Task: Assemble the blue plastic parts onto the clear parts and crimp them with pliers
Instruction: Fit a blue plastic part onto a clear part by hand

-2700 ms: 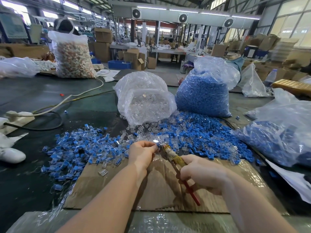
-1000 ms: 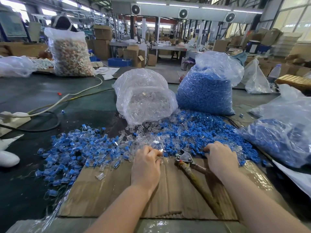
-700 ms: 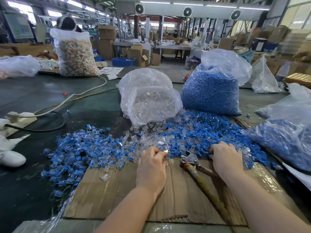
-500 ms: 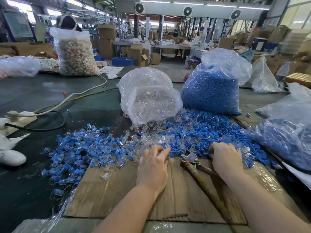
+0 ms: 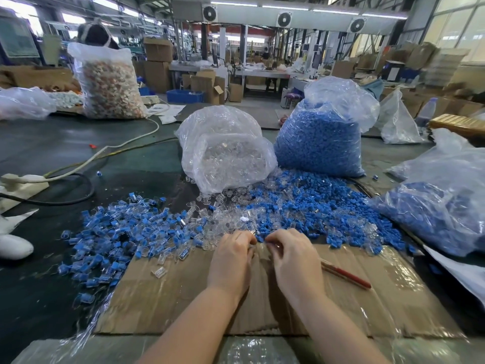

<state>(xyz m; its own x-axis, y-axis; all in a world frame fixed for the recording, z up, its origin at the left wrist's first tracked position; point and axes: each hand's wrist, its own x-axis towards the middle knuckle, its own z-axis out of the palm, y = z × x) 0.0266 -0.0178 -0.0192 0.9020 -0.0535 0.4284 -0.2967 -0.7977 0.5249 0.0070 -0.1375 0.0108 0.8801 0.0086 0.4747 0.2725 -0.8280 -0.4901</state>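
Handling notes follow, ordered from the largest item to the smallest.

1. Table [image 5: 65, 151]: a dark work surface carrying all stock. A cardboard sheet [image 5: 367, 306] lies at the near edge and serves as the working pad.
2. Bag of blue parts [image 5: 317, 143] and bag of clear parts [image 5: 225, 156]: thin, soft film sacks standing behind the loose piles. Judged heavy when full and liable to slump; draw stock from the spill, not from the bags.
3. Loose blue parts [image 5: 309, 203] and loose clear parts [image 5: 231, 214]: spread in one mixed heap just beyond the cardboard. A separate heap of assembled pieces [image 5: 118, 232] lies to the left.
4. Pliers [image 5: 346, 275]: lying on the cardboard, partly under the right hand; only the red handle shows. Take hold by the handles.
5. Left hand [image 5: 231, 261] and right hand [image 5: 294, 261]: close together at the far edge of the cardboard, fingers of both curled inward. Each appears to pinch a small piece, but the pieces are hidden and cannot be identified.
6. Single parts: judged light, rigid and smooth, so prone to slip or skitter. Pinch each by its flat sides between thumb and forefinger. Clear plastic may crack if crimped too hard.
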